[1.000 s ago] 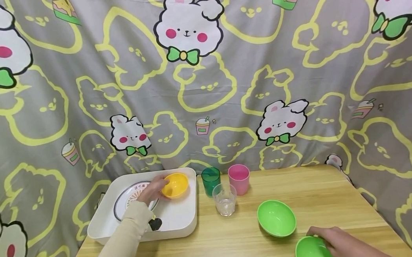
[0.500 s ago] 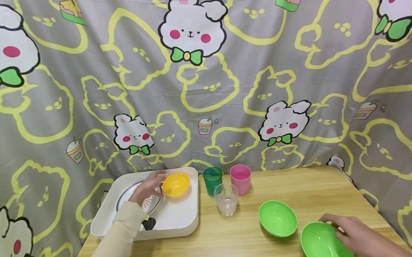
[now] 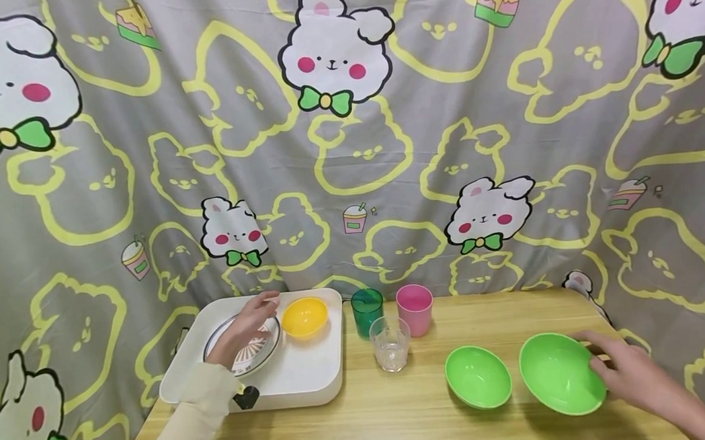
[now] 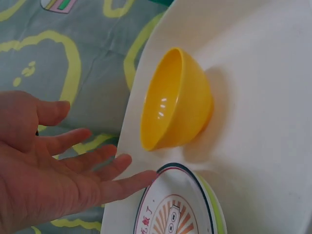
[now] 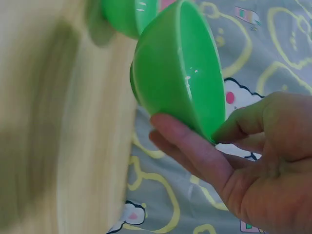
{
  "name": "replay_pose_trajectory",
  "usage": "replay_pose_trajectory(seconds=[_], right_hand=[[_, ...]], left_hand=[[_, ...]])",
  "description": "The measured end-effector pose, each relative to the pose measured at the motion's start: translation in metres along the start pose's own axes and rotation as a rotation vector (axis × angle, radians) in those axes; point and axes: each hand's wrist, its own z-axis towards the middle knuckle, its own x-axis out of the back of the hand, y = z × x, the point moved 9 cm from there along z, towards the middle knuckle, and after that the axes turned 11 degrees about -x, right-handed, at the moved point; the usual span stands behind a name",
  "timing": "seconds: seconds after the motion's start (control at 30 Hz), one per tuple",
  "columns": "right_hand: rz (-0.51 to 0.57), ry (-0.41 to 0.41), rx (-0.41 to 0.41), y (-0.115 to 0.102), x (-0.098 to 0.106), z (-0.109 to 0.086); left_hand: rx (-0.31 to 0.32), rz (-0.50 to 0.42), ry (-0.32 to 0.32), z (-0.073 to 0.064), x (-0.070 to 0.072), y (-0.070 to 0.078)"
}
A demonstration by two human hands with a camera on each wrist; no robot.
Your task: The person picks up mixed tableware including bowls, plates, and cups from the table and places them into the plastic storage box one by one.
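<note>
My right hand (image 3: 631,371) pinches the rim of a green bowl (image 3: 562,373) with thumb and fingers, as the right wrist view shows; the bowl appears raised off the table. Another green bowl (image 3: 478,377) rests on the wood just left of it. Over the white tray (image 3: 308,384), my left hand (image 4: 63,165) has its fingers spread and holds nothing. Below that hand lies a white plate (image 4: 170,209) with a printed pattern, stacked on something with a light green edge. A yellow bowl (image 4: 178,102) sits in the tray, apart from the left fingers.
Between tray and bowls stand a dark green cup (image 3: 367,312), a pink cup (image 3: 415,310) and a clear cup (image 3: 390,344). A small black object (image 3: 245,397) shows at the tray's front, near the left sleeve. A patterned curtain (image 3: 348,146) hangs behind the wooden table (image 3: 401,425).
My left hand has let go of the yellow bowl and drawn back left over the plate. The right hand has lifted its green bowl and brought it farther up and right.
</note>
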Motion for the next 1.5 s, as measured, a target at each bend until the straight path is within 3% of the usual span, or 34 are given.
replay_pose_trajectory(seconds=[0.13,0.33,0.73,1.0,1.17,1.5], right_hand=[[0.037,0.084,0.01,-0.007,0.01,0.004],[0.206,0.067,-0.035,-0.014,0.012,0.013],[0.436,0.143,-0.005,-0.026,0.001,0.026],[0.56,0.194,-0.007,-0.043,-0.012,0.036],[0.646,0.183,-0.036,-0.051,-0.021,0.044],[0.801,0.125,-0.117,-0.067,-0.049,0.049]], left_hand=[[-0.052,0.011,0.019,-0.004,-0.002,0.008],[-0.123,-0.029,0.086,-0.006,-0.006,0.022],[-0.227,-0.151,0.149,-0.012,-0.031,0.052],[-0.257,-0.218,0.108,-0.015,-0.053,0.063],[-0.278,-0.259,0.063,-0.011,-0.069,0.069],[-0.314,-0.361,0.036,-0.014,-0.092,0.073]])
